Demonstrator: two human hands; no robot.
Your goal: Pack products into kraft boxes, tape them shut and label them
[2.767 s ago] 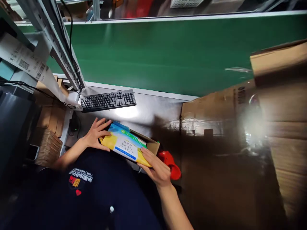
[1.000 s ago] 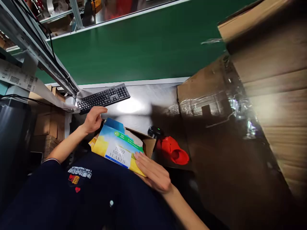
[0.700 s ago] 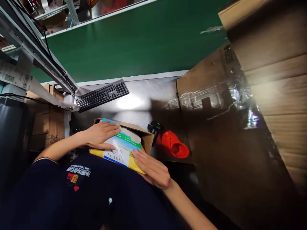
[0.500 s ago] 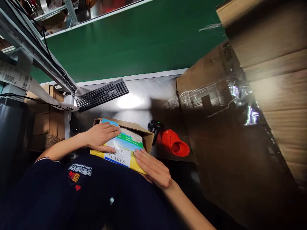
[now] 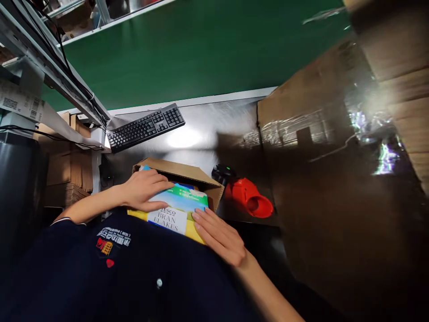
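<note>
A yellow, blue and green bran flakes box (image 5: 174, 210) lies partly inside an open brown cardboard carton (image 5: 187, 172) at the near edge of the steel table, close to my body. My left hand (image 5: 144, 190) lies flat on the top left of the flakes box, fingers stretched out. My right hand (image 5: 219, 235) presses flat on the box's lower right corner, fingers extended and together.
A red scanner holder (image 5: 251, 203) with a black scanner (image 5: 221, 172) stands right of the carton. A black keyboard (image 5: 145, 127) lies further back. A green conveyor belt (image 5: 201, 49) runs behind the table. Large taped cardboard boxes (image 5: 318, 116) fill the right side. Flat cartons (image 5: 63, 174) are stacked at left.
My left hand came back from the keyboard and settled on the flakes box. The box sank from tilted to flatter and deeper inside the carton. My right hand stayed on its corner.
</note>
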